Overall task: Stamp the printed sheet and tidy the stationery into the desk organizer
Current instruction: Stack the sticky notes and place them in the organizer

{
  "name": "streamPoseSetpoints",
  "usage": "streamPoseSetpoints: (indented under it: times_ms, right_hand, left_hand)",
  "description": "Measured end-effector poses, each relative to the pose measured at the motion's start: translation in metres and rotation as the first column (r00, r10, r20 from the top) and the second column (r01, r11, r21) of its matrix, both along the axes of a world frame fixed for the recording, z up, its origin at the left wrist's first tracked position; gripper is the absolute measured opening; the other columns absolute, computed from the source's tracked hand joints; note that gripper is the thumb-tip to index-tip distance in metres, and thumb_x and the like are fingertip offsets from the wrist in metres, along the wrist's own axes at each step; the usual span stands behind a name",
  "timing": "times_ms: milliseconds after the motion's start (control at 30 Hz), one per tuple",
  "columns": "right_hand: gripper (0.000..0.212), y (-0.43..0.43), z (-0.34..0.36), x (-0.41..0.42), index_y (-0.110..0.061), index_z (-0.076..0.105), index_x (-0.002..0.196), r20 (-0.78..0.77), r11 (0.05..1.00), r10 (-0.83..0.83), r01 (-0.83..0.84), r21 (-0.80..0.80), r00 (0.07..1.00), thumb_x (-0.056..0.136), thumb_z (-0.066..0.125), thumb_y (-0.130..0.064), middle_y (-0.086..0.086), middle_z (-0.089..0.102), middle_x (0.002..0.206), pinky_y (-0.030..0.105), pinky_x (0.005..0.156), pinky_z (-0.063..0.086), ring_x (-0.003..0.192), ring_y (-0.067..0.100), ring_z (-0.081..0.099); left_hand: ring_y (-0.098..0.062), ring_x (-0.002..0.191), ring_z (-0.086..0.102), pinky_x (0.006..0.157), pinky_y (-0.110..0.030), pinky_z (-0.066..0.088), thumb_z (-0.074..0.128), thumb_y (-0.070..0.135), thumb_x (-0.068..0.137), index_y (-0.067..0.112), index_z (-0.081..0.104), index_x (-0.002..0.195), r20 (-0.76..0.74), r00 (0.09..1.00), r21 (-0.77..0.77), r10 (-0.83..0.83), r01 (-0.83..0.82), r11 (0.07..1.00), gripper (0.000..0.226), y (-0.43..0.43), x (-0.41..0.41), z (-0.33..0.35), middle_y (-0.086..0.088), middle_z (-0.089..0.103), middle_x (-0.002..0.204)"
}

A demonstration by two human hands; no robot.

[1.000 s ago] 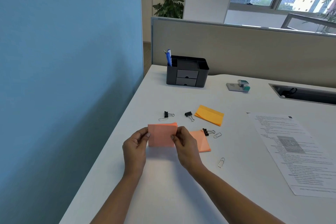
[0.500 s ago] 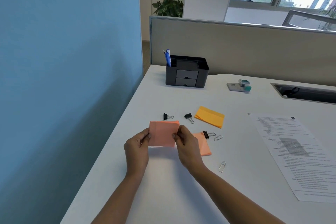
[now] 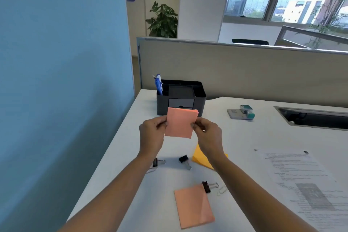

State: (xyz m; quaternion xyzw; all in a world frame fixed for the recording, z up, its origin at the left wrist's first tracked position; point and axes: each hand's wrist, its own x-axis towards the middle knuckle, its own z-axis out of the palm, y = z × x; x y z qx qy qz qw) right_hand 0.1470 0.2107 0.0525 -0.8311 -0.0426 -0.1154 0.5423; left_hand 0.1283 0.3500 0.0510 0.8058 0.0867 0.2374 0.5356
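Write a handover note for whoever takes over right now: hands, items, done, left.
Left hand and right hand: both pinch a pink pad, held up in front of the organizer, not yet in it.
Organizer: at the back of the desk, holds a blue pen.
Loose on the desk: second pink pad, orange pad, three binder clips, a paper clip.
Stamp: beside the organizer, untouched. Sheet: to the right; no stamp mark visible on it.
Done: pen stowed.
Left: stow the pads and clips, stamp the sheet.

Bright window (image 3: 282, 3) daylight, soft focus, wide-angle bowing.
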Motion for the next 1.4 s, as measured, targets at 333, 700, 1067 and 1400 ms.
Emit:
streamPoseSetpoints:
  times_ms: [333, 700, 1067, 1400]
  right_hand:
    - [0.021, -0.018, 0.048, 0.157, -0.005, 0.068, 0.107, 0.040, 0.994, -0.093, 0.090, 0.063, 0.995, 0.090, 0.056, -0.009, 0.011, 0.069, 0.100, 0.027, 0.079, 0.049, 0.086, 0.019, 0.061]
    - [0.023, -0.008, 0.036, 0.284, -0.003, 0.066, 0.110, 0.008, 0.987, -0.155, 0.155, 0.047, 0.988, 0.090, 0.056, -0.006, 0.013, 0.068, 0.109, 0.036, 0.097, 0.049, 0.101, 0.027, 0.064]
    - [0.024, -0.008, 0.009, 0.315, -0.004, 0.067, 0.110, -0.046, 0.984, -0.163, 0.159, -0.078, 0.986, 0.087, 0.061, -0.008, 0.016, 0.068, 0.110, 0.031, 0.090, 0.049, 0.101, 0.027, 0.063]
    - [0.029, -0.014, 0.007, 0.319, -0.001, 0.065, 0.112, -0.038, 0.975, -0.176, 0.169, -0.141, 0.984, 0.084, 0.066, -0.009, 0.015, 0.066, 0.114, 0.027, 0.096, 0.046, 0.106, 0.024, 0.061]
  left_hand:
    - [-0.020, 0.105, 0.062, 0.089, -0.025, 0.048, 0.056, 0.010, 0.090, 0.010, 0.064, 0.117, 0.004, 0.993, 0.065, -0.119, 0.119, 0.991, 0.028, -0.009, 0.159, 0.046, -0.006, 0.067, 0.115]
    - [-0.027, 0.117, 0.052, 0.095, -0.032, 0.039, 0.036, 0.017, 0.099, 0.007, 0.051, 0.129, -0.303, 0.918, 0.151, -0.255, 0.311, 0.938, 0.036, -0.014, 0.282, 0.040, -0.011, 0.055, 0.130]
    - [-0.035, 0.119, 0.042, 0.092, -0.037, 0.037, 0.030, 0.023, 0.098, -0.005, 0.057, 0.088, -0.422, 0.904, 0.417, -0.066, 0.258, 0.871, 0.040, -0.010, 0.317, 0.022, -0.022, 0.053, 0.121]
    - [-0.033, 0.113, 0.050, 0.093, -0.040, 0.042, 0.040, 0.023, 0.098, 0.000, 0.059, 0.110, -0.422, 0.906, 0.520, -0.025, 0.265, 0.812, 0.032, -0.013, 0.325, 0.013, -0.017, 0.056, 0.121]
